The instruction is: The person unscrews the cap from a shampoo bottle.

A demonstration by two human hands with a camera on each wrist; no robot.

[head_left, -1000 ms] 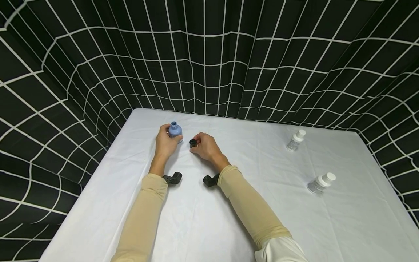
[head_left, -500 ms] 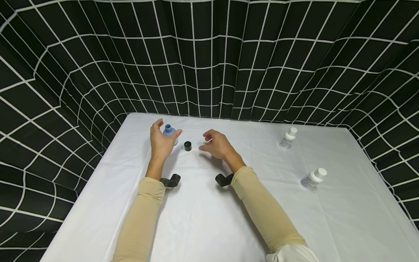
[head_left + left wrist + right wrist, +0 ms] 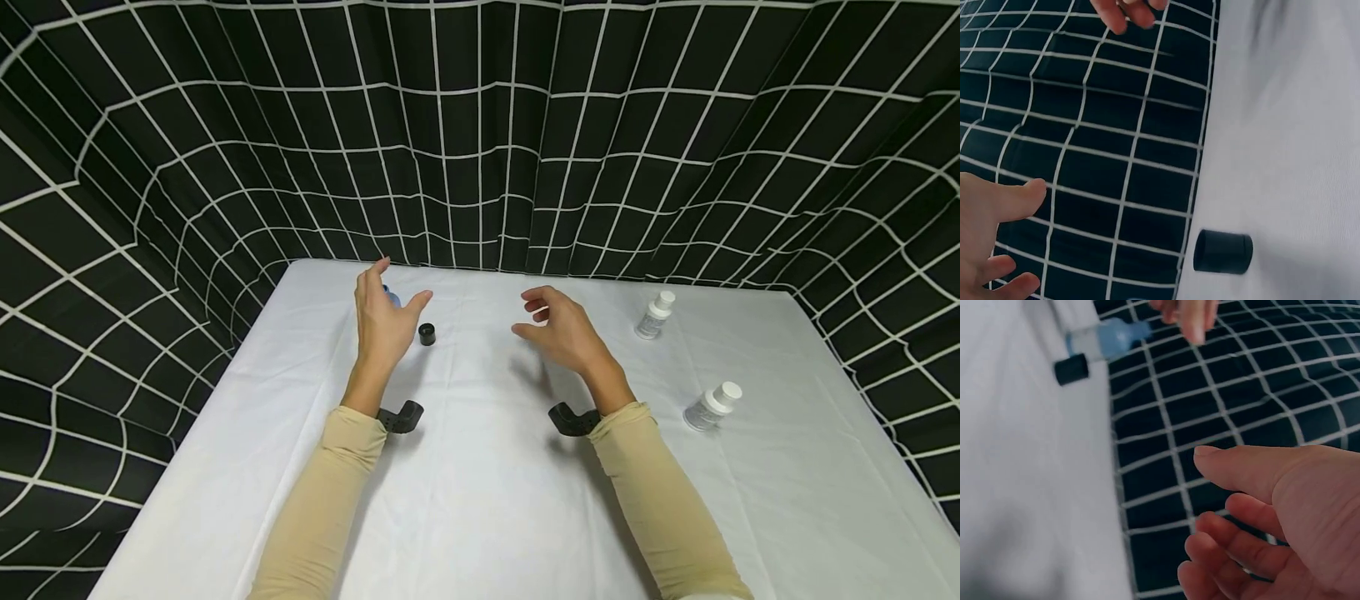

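Observation:
My left hand (image 3: 385,325) hovers with spread fingers in front of a blue bottle (image 3: 1110,340), hiding most of it in the head view. The bottle stands uncapped on the white-covered table. Close to it, on the cloth, sits a small black cap (image 3: 427,334), which also shows in the left wrist view. My right hand (image 3: 567,332) is in the air over the middle of the table, fingers loosely bent and nothing between them. Neither hand touches the bottle or the cap.
Two white bottles with white caps stand at the right, one farther back (image 3: 655,315) and one nearer (image 3: 712,407). A black curtain with a white grid (image 3: 480,150) hangs around the table's back and sides. A black wrist mount (image 3: 401,417) juts from the left forearm.
My right hand has set the black cap on the table and moved off to the right. My left hand has let go of the blue bottle and lifted up in front of it.

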